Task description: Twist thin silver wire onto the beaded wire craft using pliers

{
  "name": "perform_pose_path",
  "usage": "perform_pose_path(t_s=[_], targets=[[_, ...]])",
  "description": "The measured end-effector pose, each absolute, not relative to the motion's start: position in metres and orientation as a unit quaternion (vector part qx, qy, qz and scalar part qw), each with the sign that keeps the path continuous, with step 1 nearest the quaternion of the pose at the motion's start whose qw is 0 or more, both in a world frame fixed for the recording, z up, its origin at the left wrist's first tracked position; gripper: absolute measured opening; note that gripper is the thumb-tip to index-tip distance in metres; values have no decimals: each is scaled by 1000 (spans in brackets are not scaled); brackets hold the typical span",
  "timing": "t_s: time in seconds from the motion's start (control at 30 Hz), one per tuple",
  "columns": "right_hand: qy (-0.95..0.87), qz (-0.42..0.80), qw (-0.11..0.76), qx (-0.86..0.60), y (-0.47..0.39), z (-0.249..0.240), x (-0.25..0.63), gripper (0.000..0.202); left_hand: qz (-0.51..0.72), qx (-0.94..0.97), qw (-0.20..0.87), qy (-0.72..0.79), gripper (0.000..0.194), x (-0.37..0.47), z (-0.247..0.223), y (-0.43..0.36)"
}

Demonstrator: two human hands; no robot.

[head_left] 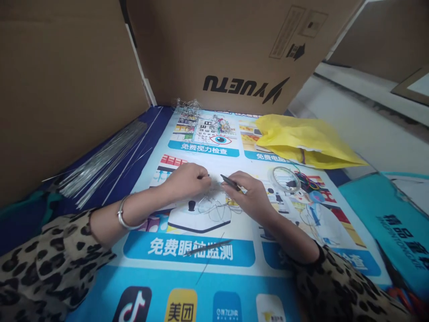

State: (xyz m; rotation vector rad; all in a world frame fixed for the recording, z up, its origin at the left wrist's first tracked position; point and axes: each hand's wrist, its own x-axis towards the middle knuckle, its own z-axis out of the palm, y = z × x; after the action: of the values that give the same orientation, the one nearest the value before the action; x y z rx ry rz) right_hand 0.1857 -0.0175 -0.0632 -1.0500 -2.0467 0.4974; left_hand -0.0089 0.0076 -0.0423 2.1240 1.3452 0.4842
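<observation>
My left hand [189, 181] is closed at the middle of the printed sheet, fingers curled in a fist; what it pinches is too small to make out. Just right of it, my right hand [250, 192] is closed around a dark pen-like tool [231, 183], its tip pointing up and left toward my left hand. Thin looped wire [217, 209] lies or hangs below and between both hands. Nearer to me, a few short dark wires [209, 247] rest on the sheet's blue banner.
Silvery wires [103, 156] lie in a bundle at left. Tangled wire [189, 107] sits at the back. A yellow bag [304, 136], a clear wire coil [285, 179] and a teal bag [385, 223] are at right. Cardboard [217, 40] stands behind.
</observation>
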Motion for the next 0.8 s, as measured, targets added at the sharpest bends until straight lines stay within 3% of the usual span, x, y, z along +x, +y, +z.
perform_pose_path(t_s=[0.1,0.4,0.6,0.8], targets=[[-807,206,384,-399,-16,-64,188,3,202,775,306,515,31,-5,-44,1],[-813,227,380,-379,-14,-69,195,4,119,725,593,330,33,-22,-40,6],[-811,218,405,-362,-16,-71,193,5,94,809,544,199,21,-34,-41,18],[-821,197,394,-365,-20,-74,190,6,86,809,549,189,20,-33,-41,18]])
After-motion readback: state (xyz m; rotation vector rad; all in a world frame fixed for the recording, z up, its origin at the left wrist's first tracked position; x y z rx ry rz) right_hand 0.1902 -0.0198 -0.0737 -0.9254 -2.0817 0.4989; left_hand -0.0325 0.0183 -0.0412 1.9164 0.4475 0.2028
